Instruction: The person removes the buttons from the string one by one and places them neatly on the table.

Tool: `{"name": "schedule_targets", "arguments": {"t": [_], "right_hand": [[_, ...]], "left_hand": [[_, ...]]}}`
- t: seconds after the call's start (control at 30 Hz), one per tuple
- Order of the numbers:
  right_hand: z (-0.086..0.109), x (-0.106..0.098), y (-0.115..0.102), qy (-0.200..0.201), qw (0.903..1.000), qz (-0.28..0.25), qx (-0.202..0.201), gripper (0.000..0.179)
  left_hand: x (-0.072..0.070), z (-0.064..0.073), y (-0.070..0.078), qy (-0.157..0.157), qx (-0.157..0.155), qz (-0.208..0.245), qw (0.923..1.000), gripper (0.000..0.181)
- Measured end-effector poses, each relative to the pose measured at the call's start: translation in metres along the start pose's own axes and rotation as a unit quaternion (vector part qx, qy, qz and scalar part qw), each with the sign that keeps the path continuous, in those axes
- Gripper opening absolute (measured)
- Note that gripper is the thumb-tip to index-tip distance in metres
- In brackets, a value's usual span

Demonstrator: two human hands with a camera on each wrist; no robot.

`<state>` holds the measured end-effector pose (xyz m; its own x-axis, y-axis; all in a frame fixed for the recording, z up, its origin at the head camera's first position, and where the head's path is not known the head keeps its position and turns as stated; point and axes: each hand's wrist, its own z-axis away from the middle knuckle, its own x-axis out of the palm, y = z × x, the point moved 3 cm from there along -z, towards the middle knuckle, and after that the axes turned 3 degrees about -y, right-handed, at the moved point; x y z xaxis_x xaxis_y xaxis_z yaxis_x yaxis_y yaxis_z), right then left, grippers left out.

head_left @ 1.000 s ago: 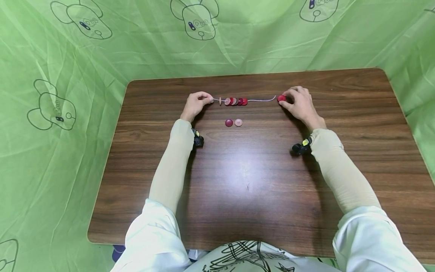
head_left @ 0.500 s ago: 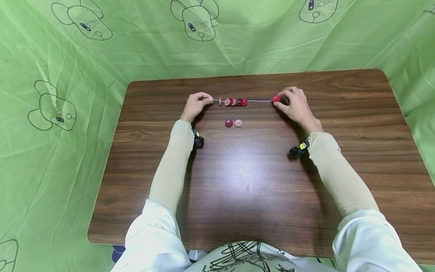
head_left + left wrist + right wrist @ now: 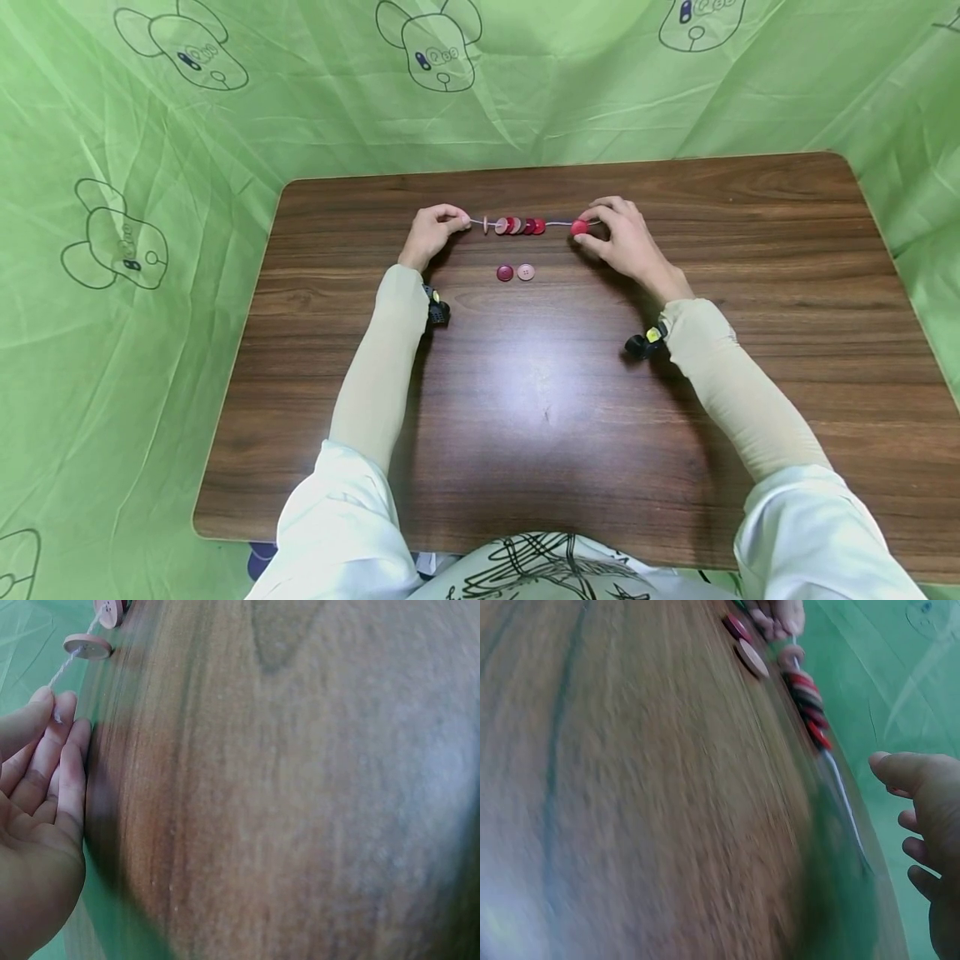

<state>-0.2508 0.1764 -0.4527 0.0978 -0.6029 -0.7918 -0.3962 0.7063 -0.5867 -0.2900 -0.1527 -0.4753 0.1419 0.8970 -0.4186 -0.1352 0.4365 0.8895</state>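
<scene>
My left hand point(image 3: 432, 233) pinches one end of a thin white cord point(image 3: 64, 671) between thumb and forefinger. Strung along that cord are several pink, red and dark red buttons point(image 3: 521, 226), with one pink button point(image 3: 86, 646) standing apart near the left fingers. A loose red button point(image 3: 579, 227) is held between the thumb and fingers of my right hand point(image 3: 628, 242). It overlaps the cord in the head view. In the right wrist view the cord's free length lies on the tabletop, left of the right hand, and the thumb mostly hides the held button.
Two more buttons, a dark red one point(image 3: 505, 272) and a pink one point(image 3: 526, 272), lie flat in front of the strung row. The brown wooden table point(image 3: 480, 400) has rounded corners. Green sheeting point(image 3: 555, 108) hangs behind it and at both sides.
My right hand has moved left along the cord with the red button, from beyond the cord's free end to nearer the strung row. The left hand has stayed in place.
</scene>
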Motion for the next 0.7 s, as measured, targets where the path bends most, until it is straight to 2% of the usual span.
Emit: {"name": "schedule_targets", "arguments": {"t": [0.37, 0.7], "right_hand": [[-0.001, 0.015, -0.027, -0.029, 0.999, 0.009, -0.031, 0.037], [-0.001, 0.028, -0.046, -0.039, 0.9972, 0.013, -0.062, 0.033]], "left_hand": [[0.0, 0.001, 0.0, -0.001, 0.003, 0.0, 1.0, 0.016], [0.0, -0.001, -0.001, 0.002, 0.004, 0.002, 1.0, 0.016]]}}
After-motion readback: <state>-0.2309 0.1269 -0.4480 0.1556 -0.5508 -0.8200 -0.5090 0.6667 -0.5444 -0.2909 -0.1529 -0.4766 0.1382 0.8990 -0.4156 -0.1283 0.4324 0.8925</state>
